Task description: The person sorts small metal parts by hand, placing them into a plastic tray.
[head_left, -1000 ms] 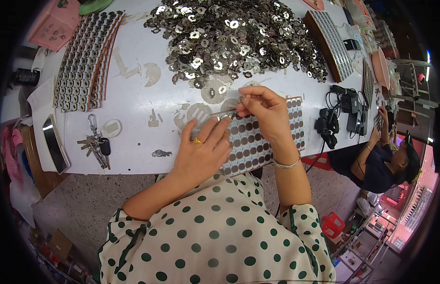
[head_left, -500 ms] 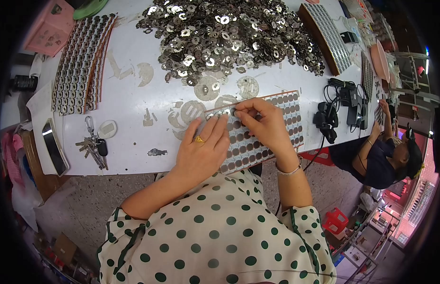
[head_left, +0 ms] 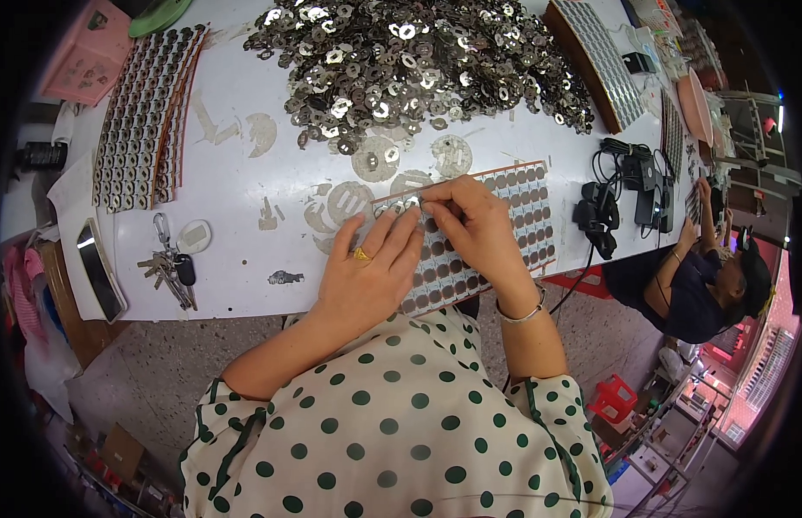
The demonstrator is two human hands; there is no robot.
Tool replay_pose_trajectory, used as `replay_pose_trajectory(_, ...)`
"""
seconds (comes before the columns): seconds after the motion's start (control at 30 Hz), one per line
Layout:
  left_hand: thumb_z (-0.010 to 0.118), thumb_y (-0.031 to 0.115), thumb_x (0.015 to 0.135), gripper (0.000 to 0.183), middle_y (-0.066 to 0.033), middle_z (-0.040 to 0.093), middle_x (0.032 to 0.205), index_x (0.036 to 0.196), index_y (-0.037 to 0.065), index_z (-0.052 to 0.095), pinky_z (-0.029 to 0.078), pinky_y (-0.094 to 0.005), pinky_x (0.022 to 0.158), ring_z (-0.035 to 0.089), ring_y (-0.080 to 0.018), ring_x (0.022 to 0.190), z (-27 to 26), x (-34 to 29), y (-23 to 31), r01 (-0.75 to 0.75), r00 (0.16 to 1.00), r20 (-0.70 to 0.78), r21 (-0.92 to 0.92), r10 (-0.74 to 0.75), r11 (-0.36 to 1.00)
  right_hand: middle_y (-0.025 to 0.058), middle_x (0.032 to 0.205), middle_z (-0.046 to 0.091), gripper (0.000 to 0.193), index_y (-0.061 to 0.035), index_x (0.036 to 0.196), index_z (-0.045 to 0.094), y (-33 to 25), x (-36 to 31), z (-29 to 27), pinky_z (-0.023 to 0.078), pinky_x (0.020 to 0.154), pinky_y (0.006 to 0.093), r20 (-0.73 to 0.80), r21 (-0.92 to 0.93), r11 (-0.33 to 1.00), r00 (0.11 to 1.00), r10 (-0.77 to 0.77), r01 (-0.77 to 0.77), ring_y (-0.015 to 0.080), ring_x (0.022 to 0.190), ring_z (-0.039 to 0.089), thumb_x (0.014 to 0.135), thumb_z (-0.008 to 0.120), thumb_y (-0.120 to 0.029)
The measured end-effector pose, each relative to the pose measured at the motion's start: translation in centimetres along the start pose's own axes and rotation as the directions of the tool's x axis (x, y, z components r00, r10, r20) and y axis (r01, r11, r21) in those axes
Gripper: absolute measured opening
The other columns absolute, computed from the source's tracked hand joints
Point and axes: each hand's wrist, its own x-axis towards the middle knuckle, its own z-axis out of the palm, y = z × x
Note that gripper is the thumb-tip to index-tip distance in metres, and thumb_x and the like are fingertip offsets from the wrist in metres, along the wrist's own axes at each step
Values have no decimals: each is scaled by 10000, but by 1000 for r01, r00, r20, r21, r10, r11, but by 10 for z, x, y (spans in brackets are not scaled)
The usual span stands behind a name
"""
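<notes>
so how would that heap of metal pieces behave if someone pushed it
The heap of metal pieces would probably spread rather than move as one, since it looks loose and overlapping. Rolling seems unlikely, as pieces at its near edge lie flat. Each looks thin, so is probably light.

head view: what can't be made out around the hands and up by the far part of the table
All in the head view:
Gridded board, cells beneath the left hand: hidden by that hand.
Whether the right hand holds anything: too small, and covered by the hand itself.
Pile of metal discs, far end: cut off by the picture's top edge.
Green dish, remainder: also cut off there.
</notes>
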Motion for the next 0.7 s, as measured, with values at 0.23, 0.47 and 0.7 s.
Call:
replay_pose_trajectory(0.23, 691, 231, 867, 417, -67, 559, 1458, 1257, 86, 666, 361, -505, 1121, 481, -246, 1323, 1, -1, 0, -2, 1000, 6, 1, 2, 1000, 46, 856, 616, 196, -29, 1051, 725, -7, -2, 1, 474, 594, 257, -26, 31, 994, 994, 103, -102, 102, 656, 569, 865, 777, 7)
replay_pose_trajectory(0.47, 682, 240, 881, 395, -64, 555, 1464, 1246, 89, 667, 355, -508, 1126, 481, -243, 1317, 2, -1, 0, -4, 1000, -8, 19, 4, 1000, 94, 911, 642, 167, -30, 1041, 719, -5, 1, -5, 526, 629, 331, 59, -174, 980, 995, -83, 92, 232, 708, 640, 879, 757, -29)
replay_pose_trajectory(0.7, 683, 236, 878, 375, -81, 587, 1386, 1221, 85, 674, 341, -534, 1130, 502, -258, 1304, 0, -1, 0, -4, 1000, 0, -29, 4, 1000, 84, 931, 636, 213, -84, 1057, 716, -34, 41, 23, 556, 695, 395, -77, -262, 930, 956, -284, 256, 293, 885, 654, 849, 761, -92)
